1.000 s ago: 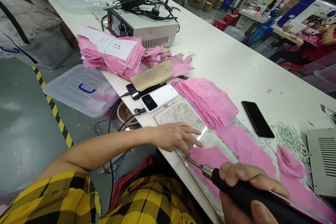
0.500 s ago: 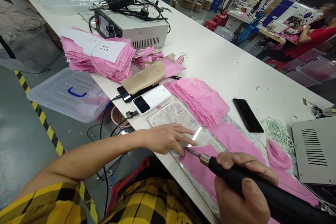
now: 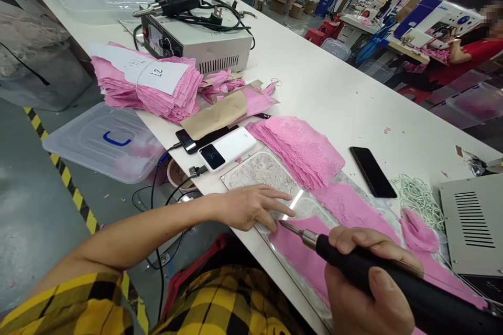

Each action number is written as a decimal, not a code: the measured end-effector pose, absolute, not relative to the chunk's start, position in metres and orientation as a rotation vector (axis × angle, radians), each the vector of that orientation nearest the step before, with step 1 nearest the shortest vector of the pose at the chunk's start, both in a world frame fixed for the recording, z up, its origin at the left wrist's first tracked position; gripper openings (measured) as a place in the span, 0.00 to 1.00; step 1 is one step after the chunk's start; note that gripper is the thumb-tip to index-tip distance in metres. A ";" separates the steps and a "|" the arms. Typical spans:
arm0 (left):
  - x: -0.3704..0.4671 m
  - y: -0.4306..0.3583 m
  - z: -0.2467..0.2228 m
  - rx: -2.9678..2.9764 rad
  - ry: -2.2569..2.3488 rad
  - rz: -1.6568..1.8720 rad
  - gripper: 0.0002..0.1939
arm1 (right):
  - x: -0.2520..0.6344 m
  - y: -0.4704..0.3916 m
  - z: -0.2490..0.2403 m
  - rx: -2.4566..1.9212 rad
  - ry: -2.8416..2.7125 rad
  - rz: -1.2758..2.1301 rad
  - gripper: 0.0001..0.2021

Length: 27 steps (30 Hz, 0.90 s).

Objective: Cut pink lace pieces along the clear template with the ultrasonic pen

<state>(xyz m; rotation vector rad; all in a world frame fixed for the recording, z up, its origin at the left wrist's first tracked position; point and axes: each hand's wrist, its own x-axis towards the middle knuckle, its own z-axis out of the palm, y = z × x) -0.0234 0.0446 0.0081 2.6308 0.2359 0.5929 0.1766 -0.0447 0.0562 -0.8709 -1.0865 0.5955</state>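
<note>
My left hand (image 3: 251,208) rests with fingers spread on the clear-and-grey board (image 3: 263,172), its fingertips near the top edge of a flat pink fabric piece (image 3: 301,251). Wrapped around a thick black pen-like tool (image 3: 353,267) with a pointed metal tip is my right hand (image 3: 373,288). The tool's tip is at the fabric's upper corner, right beside my left fingers; whether it touches the cloth I cannot tell. Another pink lace strip (image 3: 357,207) runs along the board's far side. A stack of pink lace pieces (image 3: 301,149) lies beyond my left hand.
A white power bank (image 3: 231,146) with cables sits left of the board, near a bundled pink stack (image 3: 145,84) and a grey control box (image 3: 196,36). To the right are a black phone (image 3: 372,171), pale cord (image 3: 420,201) and another grey box (image 3: 471,220). A co-worker sits at a sewing machine (image 3: 438,21).
The tool and my right hand have shifted very slightly right and down in view. My left hand stays in nearly the same place.
</note>
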 end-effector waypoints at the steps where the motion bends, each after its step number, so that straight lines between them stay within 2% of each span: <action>1: -0.024 0.045 0.007 2.611 0.252 0.618 0.23 | 0.176 -0.046 0.058 -0.862 -1.079 0.605 0.06; 6: -0.025 0.045 0.006 2.587 0.246 0.690 0.23 | 0.175 -0.054 0.060 -0.870 -1.089 0.675 0.05; 17: -0.024 0.044 0.011 2.634 0.263 0.506 0.21 | 0.173 -0.057 0.057 -0.883 -1.119 0.739 0.04; 22: -0.026 0.043 0.010 2.630 0.206 0.627 0.21 | 0.173 -0.057 0.057 -0.875 -1.107 0.739 0.05; 27: -0.027 0.043 0.012 2.542 0.206 0.789 0.19 | 0.200 -0.046 0.072 -0.873 -0.860 0.567 0.11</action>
